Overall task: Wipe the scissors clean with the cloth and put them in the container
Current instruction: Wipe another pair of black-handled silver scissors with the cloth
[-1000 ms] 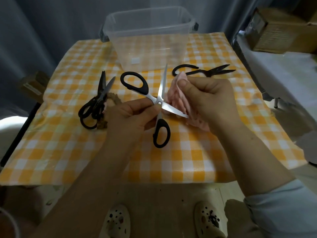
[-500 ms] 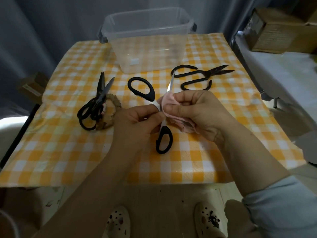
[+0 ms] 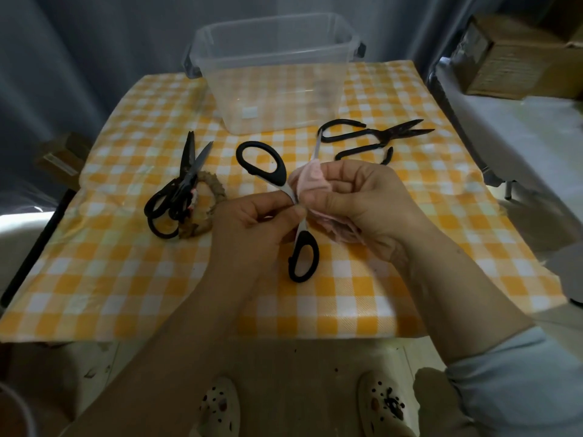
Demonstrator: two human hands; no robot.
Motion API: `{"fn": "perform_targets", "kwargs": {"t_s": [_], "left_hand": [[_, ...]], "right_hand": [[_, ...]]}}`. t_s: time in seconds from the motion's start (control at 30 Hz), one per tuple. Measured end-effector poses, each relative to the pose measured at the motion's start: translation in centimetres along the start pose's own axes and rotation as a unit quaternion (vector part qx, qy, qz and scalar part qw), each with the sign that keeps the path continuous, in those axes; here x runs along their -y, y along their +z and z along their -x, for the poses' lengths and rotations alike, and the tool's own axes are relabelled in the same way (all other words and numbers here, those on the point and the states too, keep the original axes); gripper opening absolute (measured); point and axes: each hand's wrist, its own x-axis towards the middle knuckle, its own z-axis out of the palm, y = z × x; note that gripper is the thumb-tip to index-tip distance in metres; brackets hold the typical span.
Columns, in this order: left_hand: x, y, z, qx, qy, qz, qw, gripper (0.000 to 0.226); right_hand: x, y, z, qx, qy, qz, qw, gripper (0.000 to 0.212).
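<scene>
A: While the left hand [image 3: 252, 222], near of the container [image 3: 284, 99], is pinching the scissors [image 3: 284, 189] by the pivot, fingers curled tight, what's changing?

B: Cloth [image 3: 312, 181] is sliding down the blade toward the pivot. Right hand [image 3: 362, 200] is gripping it bunched round the blade, fingers curled; the tip is poking out far.

A: Meaning?

B: Wiping is still going. Scissors are staying open between the hands, not reaching the container yet.

Opened scissors [image 3: 301, 238], blade seemingly in cloth [image 3: 313, 182].
</scene>
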Motion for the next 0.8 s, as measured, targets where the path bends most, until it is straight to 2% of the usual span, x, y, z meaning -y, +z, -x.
{"fn": "perform_targets", "kwargs": {"t_s": [0.23, 0.33, 0.4, 0.63, 0.8], "left_hand": [[-0.3, 0.6, 0.5, 0.019, 0.015, -0.030, 0.999, 0.017], [-0.2, 0.5, 0.5, 0.018, 0.003, -0.013, 1.000, 0.015], [-0.1, 0.4, 0.5, 0.017, -0.005, -0.009, 1.000, 0.015], [-0.2, 1.0, 0.8, 0.031, -0.015, -0.019, 0.999, 0.023], [0.2, 0.7, 0.5, 0.023, -0.034, -0.002, 0.999, 0.014]], "right_hand": [[0.2, 0.0, -0.1, -0.084, -0.038, -0.049, 0.995, 0.036], [0.2, -0.1, -0.1, -0.045, 0.009, -0.032, 0.998, 0.054], [0.3, 0.0, 0.1, -0.018, 0.024, -0.015, 0.999, 0.059], [0.8, -0.3, -0.1, -0.118, 0.006, -0.096, 0.988, 0.054], [0.3, 0.0, 0.0, -0.057, 0.061, -0.028, 0.996, 0.071]]}}
